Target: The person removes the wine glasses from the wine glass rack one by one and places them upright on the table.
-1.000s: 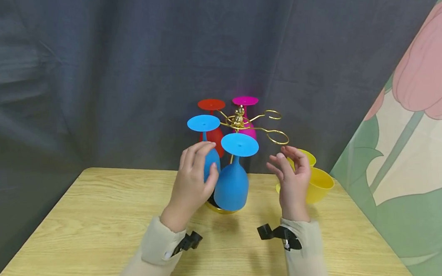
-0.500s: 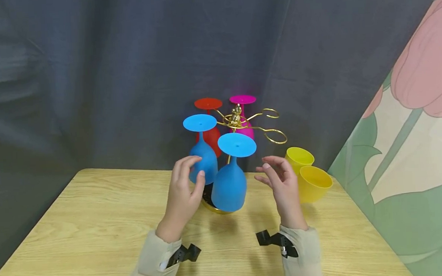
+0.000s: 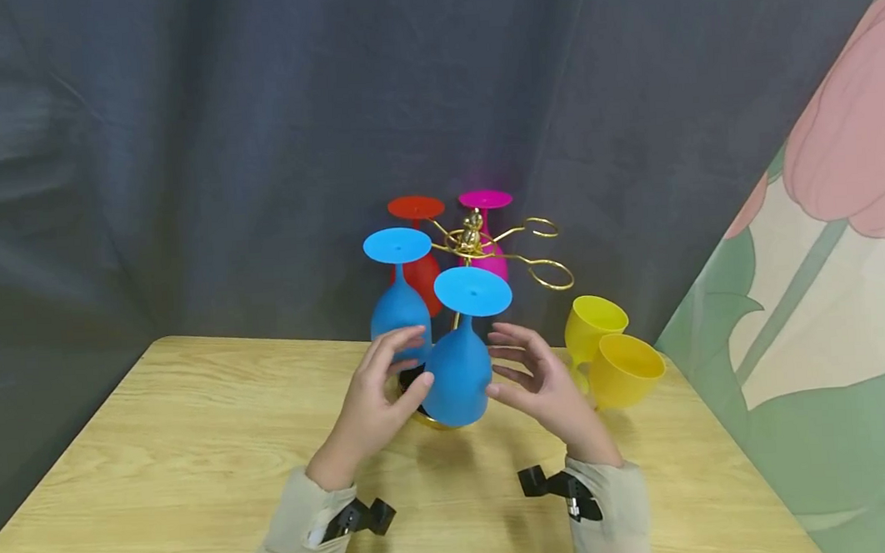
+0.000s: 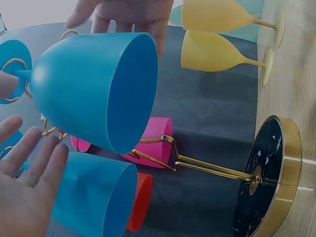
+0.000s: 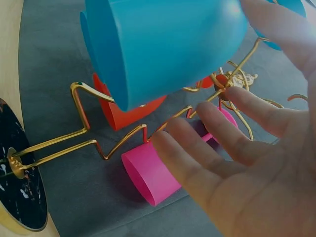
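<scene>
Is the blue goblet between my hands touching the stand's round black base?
Apart. In the left wrist view, grey curtain shows in a clear gap between the rim of the upturned blue goblet and the black base.

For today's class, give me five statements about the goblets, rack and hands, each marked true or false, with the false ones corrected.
1. Two blue goblets hang upside down on the gold rack. True.
2. The yellow goblets hang there too. False: both yellow goblets stand upright on the table.
3. The front blue goblet is between the left hand and the right hand. True.
4. The rack's base is white all over. False: the base is mostly black with a gold rim.
5. A pink goblet hangs on the rack's far side. True.
</scene>
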